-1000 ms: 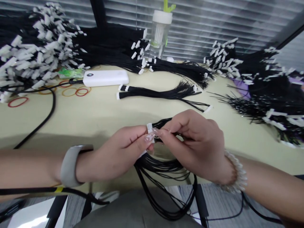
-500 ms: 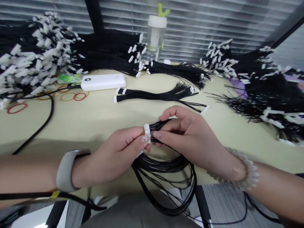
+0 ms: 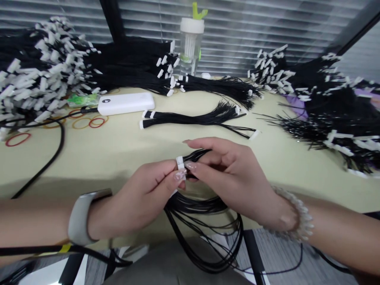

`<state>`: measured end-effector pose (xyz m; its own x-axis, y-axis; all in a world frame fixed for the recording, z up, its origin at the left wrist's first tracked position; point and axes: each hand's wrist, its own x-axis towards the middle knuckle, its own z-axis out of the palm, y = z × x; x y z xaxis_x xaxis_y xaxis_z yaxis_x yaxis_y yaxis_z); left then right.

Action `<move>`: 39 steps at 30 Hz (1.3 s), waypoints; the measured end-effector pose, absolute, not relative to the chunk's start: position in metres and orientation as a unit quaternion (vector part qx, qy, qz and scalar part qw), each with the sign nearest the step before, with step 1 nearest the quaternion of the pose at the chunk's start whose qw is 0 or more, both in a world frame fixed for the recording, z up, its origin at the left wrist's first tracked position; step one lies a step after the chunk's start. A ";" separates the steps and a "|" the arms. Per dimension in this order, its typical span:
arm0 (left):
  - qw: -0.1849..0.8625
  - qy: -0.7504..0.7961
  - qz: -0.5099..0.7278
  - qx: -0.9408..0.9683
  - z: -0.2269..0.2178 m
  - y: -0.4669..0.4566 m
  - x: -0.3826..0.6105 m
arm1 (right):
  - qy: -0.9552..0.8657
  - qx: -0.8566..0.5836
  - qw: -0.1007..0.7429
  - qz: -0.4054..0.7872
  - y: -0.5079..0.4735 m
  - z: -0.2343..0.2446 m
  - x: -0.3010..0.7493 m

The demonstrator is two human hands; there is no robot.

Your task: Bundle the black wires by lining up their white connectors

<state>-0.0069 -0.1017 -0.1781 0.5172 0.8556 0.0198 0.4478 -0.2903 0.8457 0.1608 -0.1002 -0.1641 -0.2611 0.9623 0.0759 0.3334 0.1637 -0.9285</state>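
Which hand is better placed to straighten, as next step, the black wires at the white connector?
Probably the right hand: it is at the black wires, close to where they leave the white connector, while the left hand holds that connector.

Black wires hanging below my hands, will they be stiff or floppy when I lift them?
The black wires will likely flop, since they sag in a loose curve below the left hand. Thin strands hang apart, so they may spread or snag. The white connector in that hand's grip looks blocky, so it probably won't bend as they do.
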 end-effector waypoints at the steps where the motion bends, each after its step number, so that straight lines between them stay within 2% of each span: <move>1: 0.422 0.431 0.246 0.759 -0.178 -0.102 -0.007 | -0.680 -0.475 0.366 0.422 -0.099 -0.164 0.161; 7: 0.434 0.454 0.255 0.735 -0.176 -0.100 -0.008 | -0.722 -0.443 0.332 0.415 -0.092 -0.159 0.170; 15: 0.460 0.501 0.263 0.684 -0.176 -0.099 -0.007 | -0.817 -0.428 0.267 0.280 -0.076 -0.160 0.189; 20: 0.444 0.528 0.297 0.660 -0.181 -0.096 -0.006 | -0.840 -0.421 0.329 0.097 -0.079 -0.148 0.193; 22: 0.440 0.530 0.318 0.651 -0.183 -0.094 -0.006 | -0.858 -0.391 0.326 0.064 -0.085 -0.139 0.196; 24: 0.443 0.534 0.335 0.638 -0.184 -0.093 -0.006 | -0.885 -0.364 0.271 0.106 -0.091 -0.132 0.199; 28: 0.443 0.542 0.337 0.630 -0.184 -0.094 -0.005 | -0.903 -0.329 0.049 0.270 -0.100 -0.133 0.199; 30: 0.443 0.542 0.330 0.633 -0.184 -0.094 -0.005 | -0.891 -0.328 0.000 0.312 -0.101 -0.140 0.195; 34: 0.437 0.539 0.333 0.638 -0.185 -0.094 -0.004 | -0.885 -0.314 0.056 0.340 -0.104 -0.157 0.179; 39: 0.428 0.535 0.317 0.656 -0.185 -0.094 -0.005 | -0.899 -0.309 0.105 0.293 -0.107 -0.167 0.170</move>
<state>-0.0050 -0.0936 -0.1846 0.2268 0.9730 -0.0428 0.4303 -0.0607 0.9006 0.1703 -0.1067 -0.1671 -0.7874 0.6163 0.0084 0.4932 0.6382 -0.5912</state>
